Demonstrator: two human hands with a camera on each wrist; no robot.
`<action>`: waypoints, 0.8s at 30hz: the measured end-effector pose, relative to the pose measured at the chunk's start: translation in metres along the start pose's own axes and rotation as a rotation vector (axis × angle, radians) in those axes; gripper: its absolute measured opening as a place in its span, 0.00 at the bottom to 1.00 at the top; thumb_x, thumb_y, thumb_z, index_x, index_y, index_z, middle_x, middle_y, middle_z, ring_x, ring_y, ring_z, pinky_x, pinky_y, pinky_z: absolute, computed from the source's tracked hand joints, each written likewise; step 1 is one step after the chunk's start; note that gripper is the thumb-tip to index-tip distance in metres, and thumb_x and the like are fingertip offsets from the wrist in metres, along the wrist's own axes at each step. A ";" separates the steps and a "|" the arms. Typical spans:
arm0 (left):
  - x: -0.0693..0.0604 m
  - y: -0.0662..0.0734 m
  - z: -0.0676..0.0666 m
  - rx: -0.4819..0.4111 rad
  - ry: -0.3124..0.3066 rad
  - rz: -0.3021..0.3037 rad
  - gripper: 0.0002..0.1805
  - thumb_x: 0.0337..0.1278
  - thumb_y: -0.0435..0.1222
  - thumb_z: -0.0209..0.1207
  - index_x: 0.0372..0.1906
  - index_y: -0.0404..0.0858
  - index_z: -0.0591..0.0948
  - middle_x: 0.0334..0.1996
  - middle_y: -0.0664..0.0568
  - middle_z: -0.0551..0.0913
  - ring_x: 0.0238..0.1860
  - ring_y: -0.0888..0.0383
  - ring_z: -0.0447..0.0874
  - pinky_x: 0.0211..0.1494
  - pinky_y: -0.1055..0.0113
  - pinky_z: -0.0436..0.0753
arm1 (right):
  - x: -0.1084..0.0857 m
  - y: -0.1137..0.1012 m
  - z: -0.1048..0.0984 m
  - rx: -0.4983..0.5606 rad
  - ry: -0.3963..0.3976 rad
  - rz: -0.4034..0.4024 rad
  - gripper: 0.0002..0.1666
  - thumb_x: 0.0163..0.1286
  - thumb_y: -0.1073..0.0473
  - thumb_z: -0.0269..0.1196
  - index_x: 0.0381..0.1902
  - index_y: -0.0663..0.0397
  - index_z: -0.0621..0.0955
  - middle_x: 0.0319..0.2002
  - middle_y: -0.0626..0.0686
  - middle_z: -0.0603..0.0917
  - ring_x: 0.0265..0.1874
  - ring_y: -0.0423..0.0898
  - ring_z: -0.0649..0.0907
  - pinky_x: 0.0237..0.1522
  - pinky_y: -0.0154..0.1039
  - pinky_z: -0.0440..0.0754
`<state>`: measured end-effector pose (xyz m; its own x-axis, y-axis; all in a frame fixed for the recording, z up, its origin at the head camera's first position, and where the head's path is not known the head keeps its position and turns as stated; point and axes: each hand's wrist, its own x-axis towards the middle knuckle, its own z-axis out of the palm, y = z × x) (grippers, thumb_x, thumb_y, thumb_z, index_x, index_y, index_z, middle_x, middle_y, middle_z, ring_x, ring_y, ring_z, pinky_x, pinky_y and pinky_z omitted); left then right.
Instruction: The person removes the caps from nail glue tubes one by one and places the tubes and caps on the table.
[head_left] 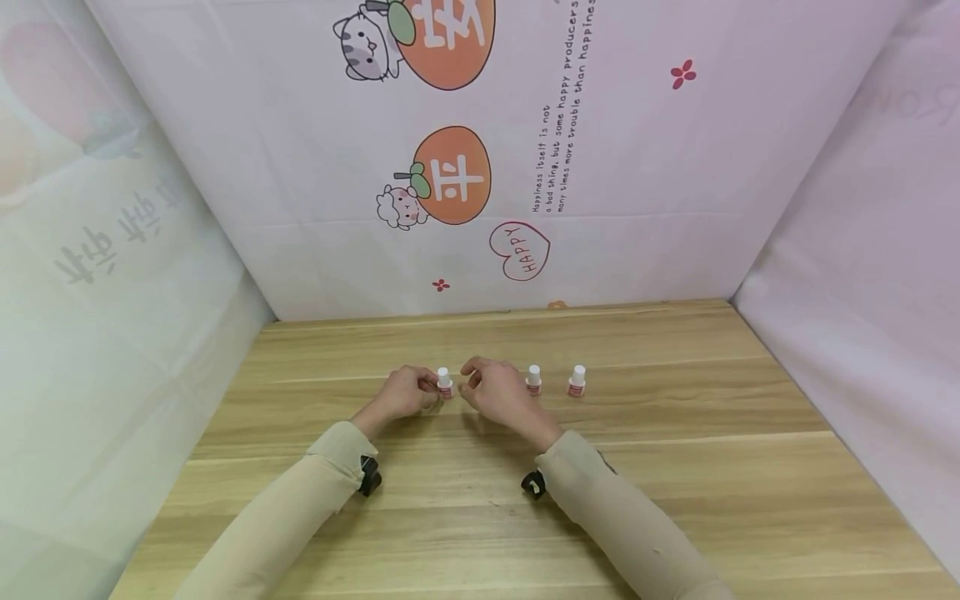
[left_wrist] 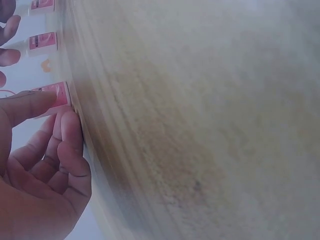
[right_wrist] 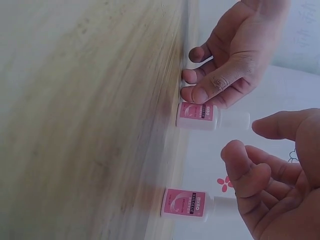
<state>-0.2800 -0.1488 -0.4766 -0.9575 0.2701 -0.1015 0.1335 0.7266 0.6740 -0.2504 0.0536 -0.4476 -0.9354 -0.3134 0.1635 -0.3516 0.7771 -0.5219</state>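
The leftmost white-capped bottle (head_left: 445, 386) is pinched upright on the table (head_left: 450, 542) by the curled fingers of the left hand (head_left: 405, 392); those of the right hand (head_left: 501, 392) are held parted just beside it.

Room on the pale wooden desk (head_left: 795, 492) by its right edge
Three white-capped, pink-labelled plastic bottles (head_left: 445, 386) (head_left: 533, 382) (head_left: 577, 382) and two bare hands (head_left: 407, 392) (head_left: 498, 392) block the back-middle.

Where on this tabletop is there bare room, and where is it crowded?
Bare tabletop lies right of the rightmost bottle, between the two sleeves, and left of the left hand. It is crowded around the leftmost bottle, between the left hand and right hand; the middle bottle stands just right.
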 end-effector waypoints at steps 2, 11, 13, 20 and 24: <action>0.001 -0.001 0.001 0.006 0.004 0.002 0.13 0.53 0.32 0.66 0.45 0.33 0.86 0.32 0.49 0.88 0.30 0.61 0.80 0.32 0.72 0.76 | 0.001 -0.001 0.000 0.007 -0.004 0.008 0.14 0.67 0.53 0.65 0.48 0.49 0.83 0.33 0.46 0.88 0.30 0.44 0.82 0.36 0.40 0.78; 0.001 0.000 0.001 0.003 0.004 -0.009 0.12 0.54 0.31 0.66 0.44 0.33 0.86 0.31 0.50 0.87 0.30 0.61 0.79 0.32 0.71 0.75 | 0.004 -0.003 0.003 0.021 -0.020 0.010 0.14 0.68 0.52 0.66 0.48 0.49 0.83 0.34 0.46 0.87 0.30 0.42 0.82 0.33 0.37 0.79; 0.002 0.000 0.001 0.006 0.003 -0.011 0.12 0.53 0.30 0.66 0.45 0.33 0.86 0.31 0.50 0.87 0.30 0.61 0.79 0.32 0.71 0.75 | 0.005 -0.003 0.003 0.017 -0.025 0.018 0.14 0.68 0.51 0.66 0.48 0.49 0.83 0.35 0.46 0.87 0.30 0.42 0.82 0.33 0.37 0.78; 0.003 -0.004 0.001 -0.005 0.001 0.006 0.11 0.53 0.30 0.65 0.43 0.34 0.86 0.31 0.50 0.87 0.31 0.59 0.80 0.33 0.70 0.76 | 0.008 -0.004 0.006 0.031 -0.028 0.018 0.14 0.68 0.52 0.66 0.47 0.50 0.83 0.34 0.46 0.87 0.30 0.43 0.81 0.36 0.39 0.78; 0.002 -0.004 0.000 -0.016 0.002 0.051 0.10 0.50 0.29 0.64 0.40 0.33 0.87 0.28 0.51 0.87 0.29 0.60 0.80 0.31 0.69 0.76 | 0.010 -0.004 0.008 0.043 -0.031 0.021 0.14 0.67 0.52 0.66 0.48 0.50 0.83 0.34 0.46 0.87 0.31 0.42 0.81 0.39 0.40 0.79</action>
<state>-0.2821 -0.1517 -0.4796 -0.9502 0.3049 -0.0651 0.1780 0.7020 0.6896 -0.2578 0.0432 -0.4507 -0.9409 -0.3143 0.1264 -0.3292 0.7600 -0.5604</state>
